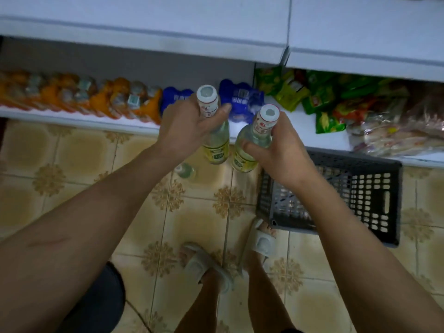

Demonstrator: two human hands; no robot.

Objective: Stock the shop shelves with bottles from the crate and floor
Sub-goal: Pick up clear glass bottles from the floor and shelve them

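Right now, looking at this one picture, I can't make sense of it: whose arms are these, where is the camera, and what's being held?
There is no robot here. The camera sits on a person's head and looks down, so you see their own arms, legs and sandalled feet. The left hand grips one clear bottle by the neck; the right hand grips a second bottle the same way. Both have white caps and yellow labels. Ahead is a low white shelf holding orange packs, blue packs and green snack bags. On the tiled floor stands a dark plastic crate, at the person's right, and one more bottle stands near the shelf.
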